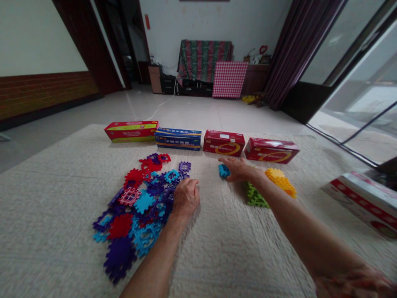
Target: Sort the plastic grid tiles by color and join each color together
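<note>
green tiles (254,197) and yellow tiles (281,182) already sit grouped rightward of the right hand (238,169), gripping blue tiles (223,171), while a mixed tile pile (144,201) remains beside the left hand (186,194), loosely curled, whether around anything i cannot tell.

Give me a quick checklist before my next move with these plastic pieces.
1. Right hand at the small light-blue stack: ok.
2. Right-hand grip firm: cannot tell.
3. Left hand holding nothing: cannot tell, its fingers are curled out of view.
4. Mixed pile sorted by color: not ok, red, blue and purple mingle.
5. Green stack fully visible: not ok, right forearm covers part.
</note>
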{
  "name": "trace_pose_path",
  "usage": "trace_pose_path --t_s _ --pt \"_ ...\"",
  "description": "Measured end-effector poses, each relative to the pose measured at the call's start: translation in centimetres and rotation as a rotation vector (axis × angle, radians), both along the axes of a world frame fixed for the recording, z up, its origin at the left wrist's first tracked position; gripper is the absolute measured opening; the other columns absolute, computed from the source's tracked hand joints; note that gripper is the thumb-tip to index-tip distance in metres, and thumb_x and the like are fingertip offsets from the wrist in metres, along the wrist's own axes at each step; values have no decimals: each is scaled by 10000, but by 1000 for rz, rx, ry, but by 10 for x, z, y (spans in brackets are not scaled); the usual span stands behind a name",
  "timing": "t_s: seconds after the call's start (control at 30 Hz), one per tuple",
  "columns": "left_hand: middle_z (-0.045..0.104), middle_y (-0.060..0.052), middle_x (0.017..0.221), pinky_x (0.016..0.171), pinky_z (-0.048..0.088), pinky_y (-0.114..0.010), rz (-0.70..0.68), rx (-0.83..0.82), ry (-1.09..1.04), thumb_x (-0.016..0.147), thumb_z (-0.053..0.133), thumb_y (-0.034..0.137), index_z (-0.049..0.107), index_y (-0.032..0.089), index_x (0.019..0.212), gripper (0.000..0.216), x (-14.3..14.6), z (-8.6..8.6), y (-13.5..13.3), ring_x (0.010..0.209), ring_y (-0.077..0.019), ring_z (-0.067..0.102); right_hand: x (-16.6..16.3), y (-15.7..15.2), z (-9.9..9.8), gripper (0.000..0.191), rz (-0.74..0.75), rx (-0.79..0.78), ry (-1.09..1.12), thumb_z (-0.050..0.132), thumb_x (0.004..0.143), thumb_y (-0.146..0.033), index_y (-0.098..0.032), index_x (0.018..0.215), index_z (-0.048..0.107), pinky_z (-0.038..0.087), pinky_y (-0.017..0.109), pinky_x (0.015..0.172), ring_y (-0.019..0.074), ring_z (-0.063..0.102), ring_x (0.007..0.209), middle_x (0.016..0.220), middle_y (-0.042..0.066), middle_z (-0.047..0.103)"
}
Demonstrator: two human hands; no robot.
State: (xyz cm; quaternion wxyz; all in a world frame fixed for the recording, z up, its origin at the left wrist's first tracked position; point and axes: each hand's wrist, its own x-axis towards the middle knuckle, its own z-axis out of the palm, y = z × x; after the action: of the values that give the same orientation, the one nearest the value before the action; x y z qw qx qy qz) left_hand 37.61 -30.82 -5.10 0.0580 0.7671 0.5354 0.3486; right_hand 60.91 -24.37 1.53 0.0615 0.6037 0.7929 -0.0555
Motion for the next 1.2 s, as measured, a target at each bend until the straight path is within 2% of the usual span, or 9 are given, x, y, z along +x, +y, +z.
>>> trace_pose_path --t_s 0.17,0.4,0.5,0.57,0.63,0.73,0.9,1.07,1.2 --pt "672 -60 898 838 474 -300 -7 5 -16 819 442 68 682 186 971 308 0 -1 0 889 -189 611 2 0 3 815 18 4 21 666 674 -184 -211 1431 367 307 554 1046 350 476 1265 1402 182 493" --pt "664 -56 885 835 476 -301 3 -11 5 812 458 73 683 187 958 292 0 1 -1 881 -186 605 5 1 -6 825 4 74 12 680 636 -200 -197 1409 391 320 559 1022 366 467 1251 1380 187 494" --pt "667 -55 892 836 480 -296 2 -14 -14 812 459 67 682 193 963 298 1 2 -1 889 -181 611 -2 -18 -4 825 88 225 73 657 624 -169 -182 1403 386 301 571 1036 372 395 1303 1441 188 420" --pt "670 -61 893 839 483 -300 0 -13 -28 818 451 63 682 186 966 301 1 2 -2 897 -183 616 -12 -38 -7 734 171 342 207 605 679 -158 -168 1384 402 298 545 1062 343 387 1315 1439 179 420" --pt "671 -67 891 843 487 -305 -7 -2 -29 828 442 64 682 177 970 301 2 5 -2 904 -186 619 -25 -61 -15 580 199 399 391 528 765 -135 -162 1339 447 361 468 1049 289 458 1263 1360 165 496" --pt "676 -73 918 860 487 -314 -7 37 -3 835 444 73 679 171 995 301 -1 12 -1 925 -193 617 -44 -92 -38 401 151 369 595 453 846 -122 -163 1239 520 468 386 939 238 575 1095 1220 145 581" --pt "670 -99 1052 928 466 -341 162 47 72 834 455 88 653 165 1101 341 -19 24 7 1016 -219 604 -60 -113 -64 254 142 400 670 431 917 -150 -174 1105 599 458 386 946 228 571 1037 1111 120 631" --pt "647 -140 1125 973 439 -358 264 -51 218 833 514 155 607 111 1192 374 -39 21 14 1073 -250 585 -57 -111 -62 212 167 399 722 448 888 -112 -176 994 620 460 365 910 216 576 981 1016 107 650" --pt "655 -135 1090 963 440 -352 303 -79 255 858 543 248 642 117 1113 303 -47 18 17 1070 -251 583 -55 -110 -59 217 203 387 737 463 841 -67 -171 950 620 453 352 904 212 570 973 988 101 650"
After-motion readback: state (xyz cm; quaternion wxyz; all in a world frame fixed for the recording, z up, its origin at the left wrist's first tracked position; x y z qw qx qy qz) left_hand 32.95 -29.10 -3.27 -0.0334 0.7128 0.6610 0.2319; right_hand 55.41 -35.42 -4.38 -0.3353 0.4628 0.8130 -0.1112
